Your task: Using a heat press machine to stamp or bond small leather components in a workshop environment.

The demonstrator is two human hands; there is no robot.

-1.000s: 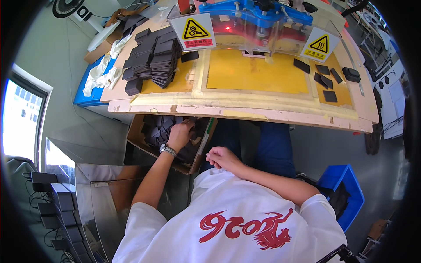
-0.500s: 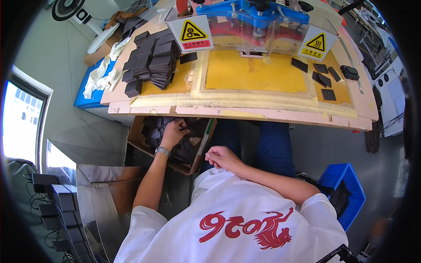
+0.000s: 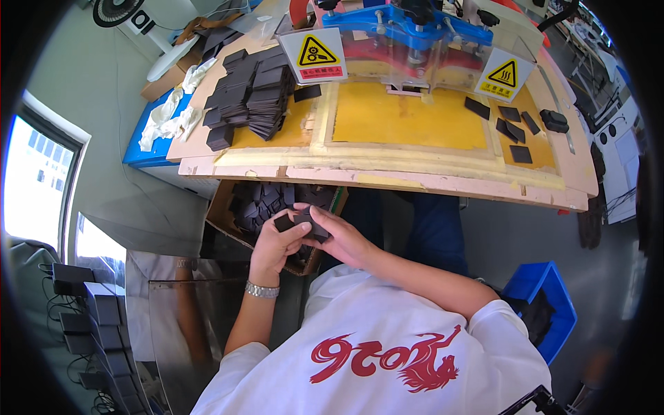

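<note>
My two hands meet over the near edge of a cardboard box full of loose dark flat pieces. My left hand, with a metal watch on its wrist, is closed on a small dark rectangular piece. Close beside it, my right hand grips more dark pieces between thumb and fingers. How many pieces are in the hands is partly hidden by the fingers. What the pieces are made of does not show.
Above the box is the worktable, carrying stacked dark pieces at left and several loose ones at right. A blue press with a clear guard stands at the back. A blue bin is at my right.
My left hand has come up out of the box toward me, holding a dark piece. My right hand has moved up and left from my lap to meet it.
</note>
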